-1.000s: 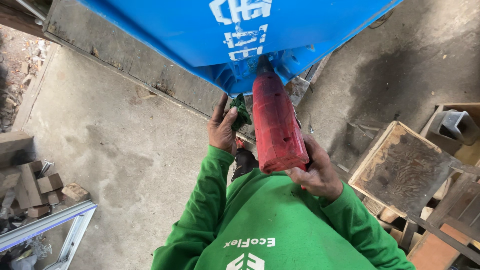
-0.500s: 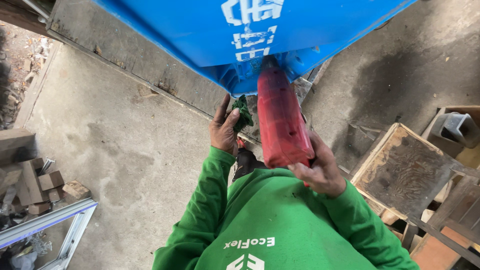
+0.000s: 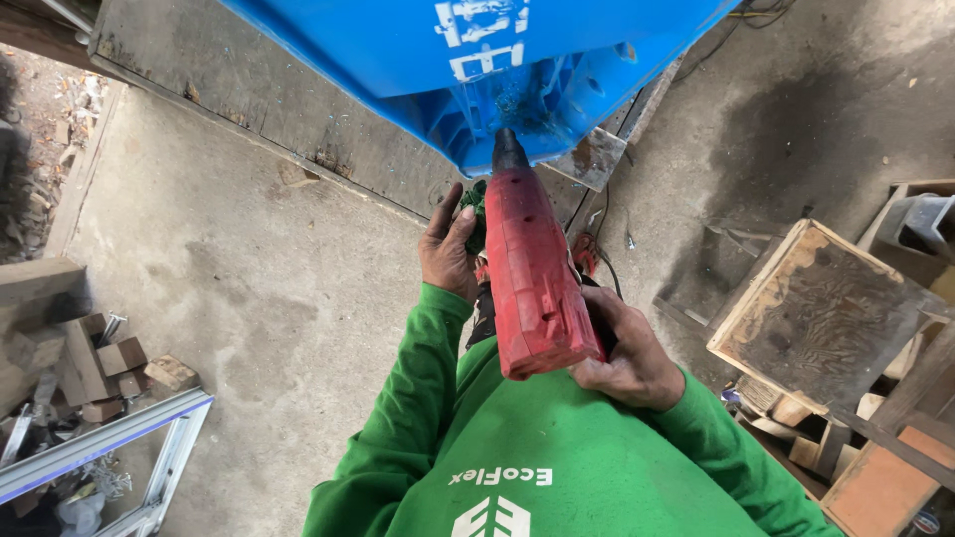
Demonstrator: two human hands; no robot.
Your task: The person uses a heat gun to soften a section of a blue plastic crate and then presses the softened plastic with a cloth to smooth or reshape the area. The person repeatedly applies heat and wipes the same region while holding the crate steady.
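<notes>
I see white printed characters (image 3: pixel 479 38) on the blue moulded body (image 3: pixel 398 50) at top centre, a white lettered logo with tree emblem (image 3: pixel 494 502) on my green shirt (image 3: pixel 557 467), no screens

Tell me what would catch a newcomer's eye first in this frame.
A red power drill dominates the centre, its tip pressed against a big blue plastic body at the top. The right hand grips its rear; the left hand steadies its front. A worn wooden box sits at right.
</notes>
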